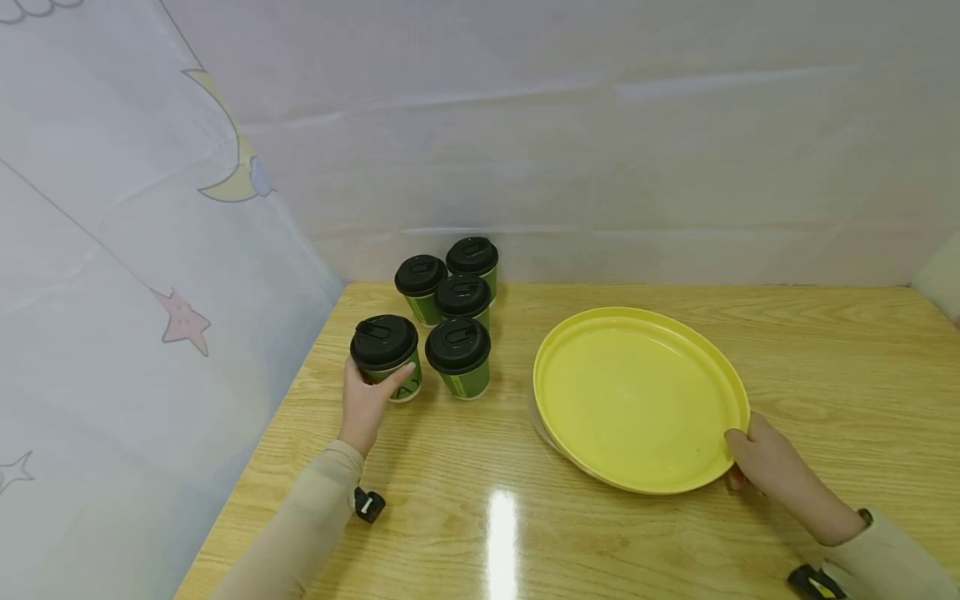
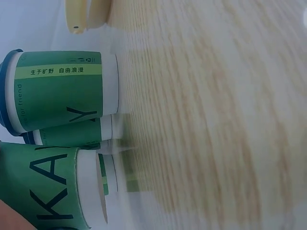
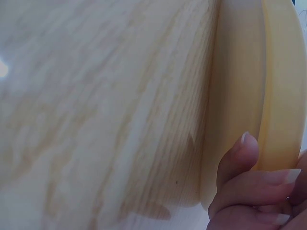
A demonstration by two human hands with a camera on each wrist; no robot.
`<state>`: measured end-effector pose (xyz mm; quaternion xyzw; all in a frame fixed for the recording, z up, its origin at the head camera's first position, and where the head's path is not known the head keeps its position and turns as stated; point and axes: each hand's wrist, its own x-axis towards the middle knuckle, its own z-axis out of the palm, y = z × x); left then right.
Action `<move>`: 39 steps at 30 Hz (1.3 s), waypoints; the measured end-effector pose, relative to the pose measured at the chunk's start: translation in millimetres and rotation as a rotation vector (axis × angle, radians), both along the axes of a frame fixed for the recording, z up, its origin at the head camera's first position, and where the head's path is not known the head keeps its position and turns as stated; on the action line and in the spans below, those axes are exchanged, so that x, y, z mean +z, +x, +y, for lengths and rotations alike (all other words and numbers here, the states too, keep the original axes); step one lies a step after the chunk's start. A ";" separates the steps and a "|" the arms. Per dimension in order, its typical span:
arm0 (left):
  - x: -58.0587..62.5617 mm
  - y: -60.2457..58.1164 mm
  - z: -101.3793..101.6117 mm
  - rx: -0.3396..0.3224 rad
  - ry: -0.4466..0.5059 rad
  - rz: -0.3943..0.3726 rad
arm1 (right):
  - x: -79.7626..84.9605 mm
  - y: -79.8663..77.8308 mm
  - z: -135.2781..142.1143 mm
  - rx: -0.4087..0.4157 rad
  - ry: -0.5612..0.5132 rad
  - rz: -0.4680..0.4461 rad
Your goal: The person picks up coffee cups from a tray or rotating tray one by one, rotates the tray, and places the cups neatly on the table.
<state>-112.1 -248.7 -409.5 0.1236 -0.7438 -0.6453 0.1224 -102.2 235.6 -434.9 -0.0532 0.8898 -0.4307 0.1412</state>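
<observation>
On the left, my left hand (image 1: 366,407) grips a green paper cup with a black lid (image 1: 385,343), thumb across its front. The left wrist view shows this cup (image 2: 53,187) close up, tilted a little, with large dark letters; whether its base touches the table is unclear. Several matching cups stand beside and behind it, the nearest cup (image 1: 458,354) just to its right. My right hand (image 1: 772,467) pinches the lower right rim of a round yellow tray (image 1: 641,404), thumb on top. From the right wrist, the fingers (image 3: 254,187) curl under the tray's edge (image 3: 285,81).
A wooden table (image 1: 465,492) carries everything and meets a pale cloth wall (image 1: 600,183) at the back. Another cloth wall (image 1: 97,275) printed with a moon and star runs along the left edge. Under the tray's left rim a paler edge shows.
</observation>
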 end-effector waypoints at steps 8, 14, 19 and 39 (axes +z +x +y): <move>-2.9 -1.3 -3.5 -0.020 0.020 -0.059 | -1.0 0.2 0.1 -0.002 -0.007 0.004; -6.1 -2.3 -7.3 -0.033 -0.007 -0.103 | -2.4 -0.4 0.6 -0.007 0.001 -0.003; -9.4 -3.7 -11.6 -0.059 -0.014 -0.115 | -2.1 0.0 0.4 -0.012 0.010 -0.006; -10.7 -11.1 -47.3 -0.358 -0.189 -0.157 | -1.6 0.0 0.8 0.000 -0.004 0.004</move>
